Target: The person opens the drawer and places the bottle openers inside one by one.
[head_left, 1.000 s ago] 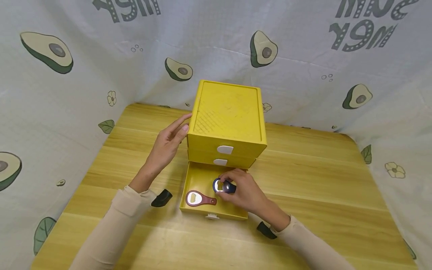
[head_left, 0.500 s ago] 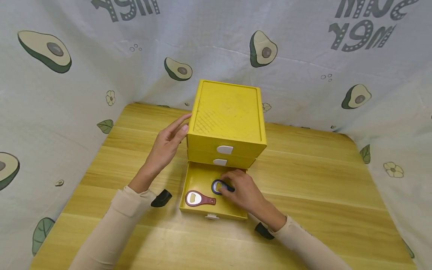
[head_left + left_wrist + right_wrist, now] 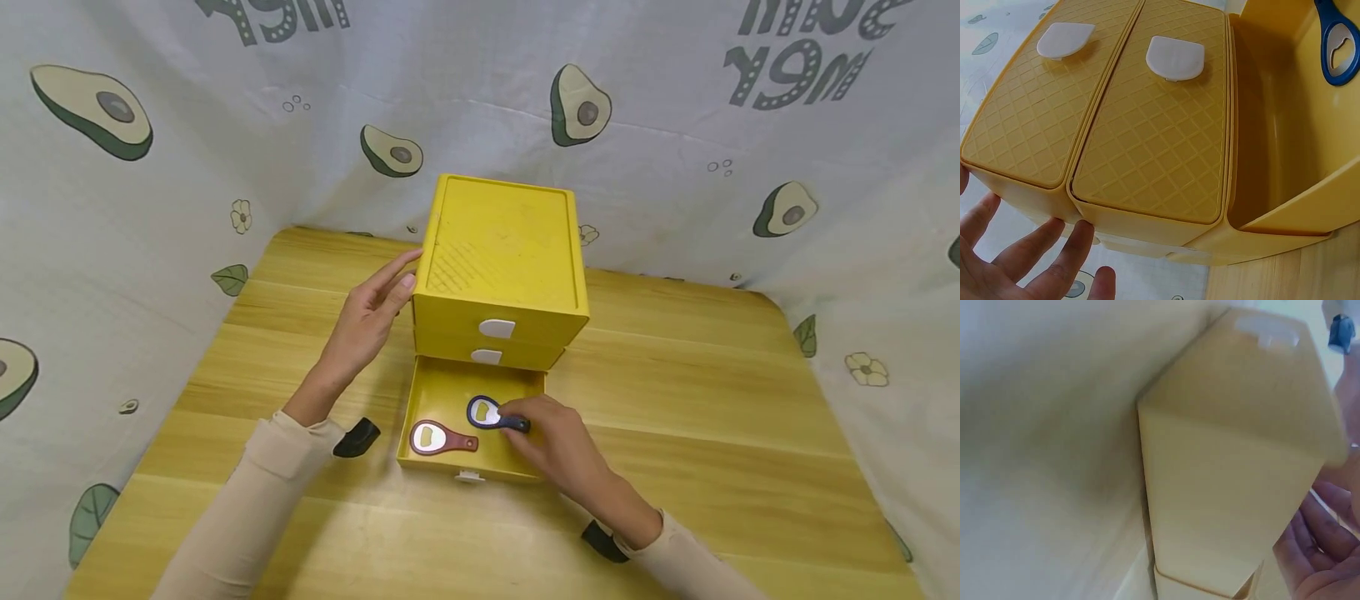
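Note:
A yellow drawer cabinet (image 3: 502, 242) stands on the table with its bottom drawer (image 3: 442, 387) pulled out. Inside lie a red bottle opener (image 3: 442, 438) at the front left and a blue bottle opener (image 3: 483, 412) behind it to the right. My right hand (image 3: 558, 437) reaches over the drawer's right side, its fingertips right at the blue opener's handle. My left hand (image 3: 363, 321) rests against the cabinet's left side; the left wrist view shows its spread fingers (image 3: 1029, 250) touching the side wall. In the right wrist view, the right hand's fingers (image 3: 1319, 540) are loosely bent beside the drawer.
Two closed drawers with white handles (image 3: 497, 328) sit above the pulled-out one. The wooden table (image 3: 712, 400) extends on both sides and in front. A white curtain (image 3: 480, 92) with avocado prints hangs behind. Black wrist-worn pieces (image 3: 356, 438) stick out near both cuffs.
The blue bottle opener has come down flat onto the drawer floor. My right hand has loosened from it and drawn back slightly right, exposing its handle. The left hand has stayed against the cabinet.

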`<state>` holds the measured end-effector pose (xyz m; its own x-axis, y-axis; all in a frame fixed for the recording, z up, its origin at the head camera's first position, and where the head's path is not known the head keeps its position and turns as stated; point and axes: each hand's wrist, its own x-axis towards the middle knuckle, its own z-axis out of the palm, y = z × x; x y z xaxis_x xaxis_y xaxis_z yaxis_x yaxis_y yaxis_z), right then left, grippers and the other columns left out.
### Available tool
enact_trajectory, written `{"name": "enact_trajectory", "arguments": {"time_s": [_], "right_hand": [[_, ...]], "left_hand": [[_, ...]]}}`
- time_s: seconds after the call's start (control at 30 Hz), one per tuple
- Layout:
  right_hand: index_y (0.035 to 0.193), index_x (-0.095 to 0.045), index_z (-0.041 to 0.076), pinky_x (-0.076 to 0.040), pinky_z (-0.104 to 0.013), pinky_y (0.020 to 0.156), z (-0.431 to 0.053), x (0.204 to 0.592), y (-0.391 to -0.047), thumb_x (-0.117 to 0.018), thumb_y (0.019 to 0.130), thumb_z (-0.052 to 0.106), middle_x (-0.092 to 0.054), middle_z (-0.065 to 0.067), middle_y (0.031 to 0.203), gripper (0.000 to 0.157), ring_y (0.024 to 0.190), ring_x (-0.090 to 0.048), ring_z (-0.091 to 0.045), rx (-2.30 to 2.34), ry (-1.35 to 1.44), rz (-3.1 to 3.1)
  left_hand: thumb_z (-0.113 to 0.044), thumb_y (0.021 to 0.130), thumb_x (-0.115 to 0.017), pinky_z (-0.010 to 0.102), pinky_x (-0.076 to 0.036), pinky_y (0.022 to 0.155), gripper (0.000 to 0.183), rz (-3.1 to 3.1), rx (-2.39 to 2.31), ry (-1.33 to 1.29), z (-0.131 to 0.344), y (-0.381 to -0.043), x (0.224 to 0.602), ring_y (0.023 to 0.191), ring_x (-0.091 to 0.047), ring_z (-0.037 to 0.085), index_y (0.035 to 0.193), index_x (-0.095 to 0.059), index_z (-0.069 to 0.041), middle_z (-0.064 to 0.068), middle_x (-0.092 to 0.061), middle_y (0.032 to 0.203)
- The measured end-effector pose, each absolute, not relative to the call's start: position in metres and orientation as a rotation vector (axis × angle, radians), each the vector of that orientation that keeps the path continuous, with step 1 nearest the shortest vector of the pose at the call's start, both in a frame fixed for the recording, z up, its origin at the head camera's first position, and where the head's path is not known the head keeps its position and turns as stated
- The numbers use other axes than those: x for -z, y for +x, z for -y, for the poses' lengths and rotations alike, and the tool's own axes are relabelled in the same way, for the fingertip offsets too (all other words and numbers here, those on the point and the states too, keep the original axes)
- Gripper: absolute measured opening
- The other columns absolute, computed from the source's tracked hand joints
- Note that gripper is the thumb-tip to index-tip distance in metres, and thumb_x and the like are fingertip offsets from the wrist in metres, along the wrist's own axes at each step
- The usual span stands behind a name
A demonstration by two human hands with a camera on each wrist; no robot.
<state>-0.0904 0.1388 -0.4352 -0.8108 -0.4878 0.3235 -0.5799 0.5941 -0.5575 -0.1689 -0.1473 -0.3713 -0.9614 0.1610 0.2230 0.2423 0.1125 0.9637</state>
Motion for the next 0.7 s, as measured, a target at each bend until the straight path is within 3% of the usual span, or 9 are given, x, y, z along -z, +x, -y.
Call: {"name": "enact_trajectory", "arguments": {"time_s": [0.27,0.47,0.7], "right_hand": [[0.102,-0.075,0.013,-0.054,-0.022,0.087,-0.138,0.436,-0.065,-0.085,0.077,0.003,-0.075,0.002,0.100,0.029,0.092,-0.068,-0.015,-1.041,1.073,2.407],[0.098,-0.075,0.011,-0.053,-0.018,0.084,-0.130,0.441,-0.047,-0.076,0.090,0.014,-0.074,0.002,0.095,0.009,0.087,-0.067,-0.012,-1.073,1.182,2.248],[0.095,-0.076,0.011,-0.055,-0.018,0.078,-0.124,0.450,-0.029,-0.072,0.093,0.015,-0.075,0.002,0.090,0.006,0.082,-0.070,-0.009,-1.120,1.182,2.229]], "left_hand": [[-0.031,0.107,-0.048,0.045,-0.038,0.115,0.045,2.294,2.010,-0.420,0.147,-0.169,0.371,0.138,-0.049,0.019,0.152,-0.046,-0.025,-0.002,-0.048,0.154],[-0.030,0.107,-0.048,0.044,-0.039,0.114,0.044,2.296,2.005,-0.431,0.147,-0.170,0.372,0.135,-0.052,0.019,0.151,-0.046,-0.025,0.000,-0.050,0.151],[-0.031,0.108,-0.047,0.042,-0.039,0.115,0.044,2.280,2.026,-0.432,0.149,-0.171,0.373,0.132,-0.054,0.020,0.151,-0.046,-0.027,0.006,-0.056,0.145]]}}
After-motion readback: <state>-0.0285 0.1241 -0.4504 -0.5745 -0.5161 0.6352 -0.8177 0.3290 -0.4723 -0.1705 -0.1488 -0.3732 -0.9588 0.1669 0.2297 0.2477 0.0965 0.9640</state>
